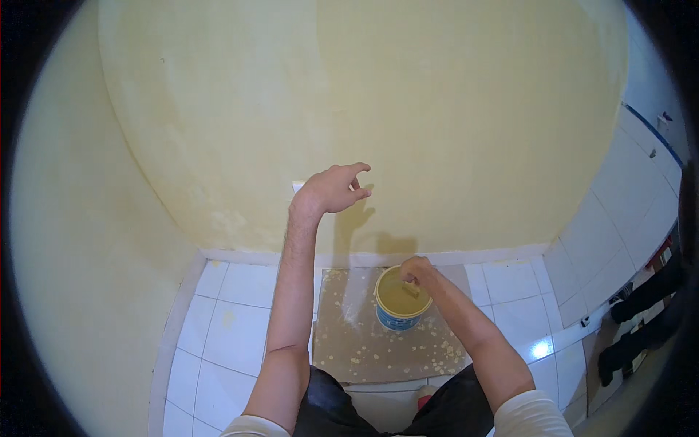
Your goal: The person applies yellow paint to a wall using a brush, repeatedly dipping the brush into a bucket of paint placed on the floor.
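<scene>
My left hand is raised in front of the yellow painted wall, its thumb and fingers apart and nothing between them. Behind its wrist a small white plate shows on the wall. Lower and to the right, my right hand is over the rim of a round bucket with a blue outside, closed on the handle of a brush, whose lower part is at the yellow paint inside. The handle is mostly hidden by my fingers.
The bucket stands on a paint-spattered cardboard sheet over white floor tiles. A pale baseboard runs along the wall, and another yellow wall meets it at the left. At the far right are a tiled wall and a person's dark-clothed legs.
</scene>
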A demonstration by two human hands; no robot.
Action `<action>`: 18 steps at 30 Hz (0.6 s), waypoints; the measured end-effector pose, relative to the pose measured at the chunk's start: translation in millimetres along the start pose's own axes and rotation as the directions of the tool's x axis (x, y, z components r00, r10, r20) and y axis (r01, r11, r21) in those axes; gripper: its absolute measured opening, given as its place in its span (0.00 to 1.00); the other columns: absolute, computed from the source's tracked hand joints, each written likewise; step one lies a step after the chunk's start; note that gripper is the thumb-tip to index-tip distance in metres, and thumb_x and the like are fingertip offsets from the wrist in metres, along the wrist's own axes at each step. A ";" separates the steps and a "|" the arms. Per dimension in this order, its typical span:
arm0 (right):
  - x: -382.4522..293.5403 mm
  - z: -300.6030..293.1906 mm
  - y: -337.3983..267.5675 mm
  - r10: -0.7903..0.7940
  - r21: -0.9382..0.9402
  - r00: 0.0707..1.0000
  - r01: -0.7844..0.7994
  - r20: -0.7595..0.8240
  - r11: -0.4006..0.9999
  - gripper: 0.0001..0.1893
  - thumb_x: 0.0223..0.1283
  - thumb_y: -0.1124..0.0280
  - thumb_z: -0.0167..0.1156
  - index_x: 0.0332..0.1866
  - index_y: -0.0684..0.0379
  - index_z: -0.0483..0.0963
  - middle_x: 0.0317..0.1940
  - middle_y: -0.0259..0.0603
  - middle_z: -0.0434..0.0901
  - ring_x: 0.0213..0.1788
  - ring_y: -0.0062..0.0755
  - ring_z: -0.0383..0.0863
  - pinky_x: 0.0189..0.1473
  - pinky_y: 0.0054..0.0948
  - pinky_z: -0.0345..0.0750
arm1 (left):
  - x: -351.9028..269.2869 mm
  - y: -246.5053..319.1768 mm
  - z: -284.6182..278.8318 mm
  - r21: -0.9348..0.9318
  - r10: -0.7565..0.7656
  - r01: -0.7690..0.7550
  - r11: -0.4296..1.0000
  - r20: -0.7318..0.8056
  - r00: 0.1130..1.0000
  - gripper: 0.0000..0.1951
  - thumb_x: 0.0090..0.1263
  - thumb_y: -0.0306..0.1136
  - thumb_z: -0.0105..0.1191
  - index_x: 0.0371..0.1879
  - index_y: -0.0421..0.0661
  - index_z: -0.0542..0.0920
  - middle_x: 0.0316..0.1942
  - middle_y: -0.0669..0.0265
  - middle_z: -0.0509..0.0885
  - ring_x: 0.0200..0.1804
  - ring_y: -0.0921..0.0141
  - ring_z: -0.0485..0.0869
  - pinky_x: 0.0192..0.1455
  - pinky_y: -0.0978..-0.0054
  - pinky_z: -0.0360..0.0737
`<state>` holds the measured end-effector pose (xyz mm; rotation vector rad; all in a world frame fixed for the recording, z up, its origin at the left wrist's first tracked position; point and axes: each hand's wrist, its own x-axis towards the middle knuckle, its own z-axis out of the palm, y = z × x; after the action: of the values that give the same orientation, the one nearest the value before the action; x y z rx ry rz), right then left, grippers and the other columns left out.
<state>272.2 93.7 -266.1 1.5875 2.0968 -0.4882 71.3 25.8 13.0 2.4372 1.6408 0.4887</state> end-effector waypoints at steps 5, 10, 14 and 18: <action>4.8 -2.2 4.6 0.025 0.080 0.997 -0.031 0.072 0.996 0.11 0.40 0.70 0.56 0.30 0.59 0.80 0.29 0.43 0.83 0.31 0.33 0.83 0.38 0.33 0.78 | 3.5 -3.6 1.9 0.010 0.032 -0.032 0.999 0.014 0.999 0.25 0.63 0.41 0.54 0.59 0.48 0.68 0.42 0.59 0.83 0.42 0.62 0.82 0.45 0.66 0.78; -1.5 -16.6 4.7 -0.063 0.053 0.991 0.057 0.116 0.997 0.10 0.44 0.69 0.51 0.29 0.59 0.79 0.25 0.40 0.81 0.28 0.28 0.78 0.30 0.33 0.73 | 6.6 -11.4 -1.3 0.029 -0.002 0.001 1.000 0.033 0.999 0.25 0.63 0.42 0.53 0.59 0.48 0.68 0.43 0.59 0.83 0.44 0.62 0.82 0.47 0.65 0.78; -6.8 -40.3 3.6 -0.118 0.117 0.976 0.097 0.186 0.988 0.09 0.44 0.68 0.52 0.26 0.58 0.78 0.21 0.37 0.77 0.22 0.26 0.72 0.24 0.32 0.68 | 2.8 -13.8 -9.5 0.041 -0.028 0.026 0.999 0.060 0.998 0.26 0.64 0.44 0.53 0.60 0.49 0.67 0.43 0.60 0.83 0.46 0.61 0.81 0.49 0.65 0.77; -12.1 -47.0 5.9 -0.112 0.219 0.970 0.064 0.216 0.974 0.08 0.45 0.66 0.54 0.23 0.57 0.77 0.13 0.31 0.67 0.14 0.22 0.61 0.16 0.29 0.58 | 2.3 -11.3 -9.5 0.043 -0.044 0.042 0.998 0.049 0.998 0.25 0.64 0.43 0.52 0.59 0.49 0.69 0.42 0.62 0.83 0.47 0.63 0.81 0.52 0.63 0.77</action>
<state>273.7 110.9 -220.4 1.4729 1.9997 -0.9065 58.9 31.8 18.7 2.4172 1.6957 0.3877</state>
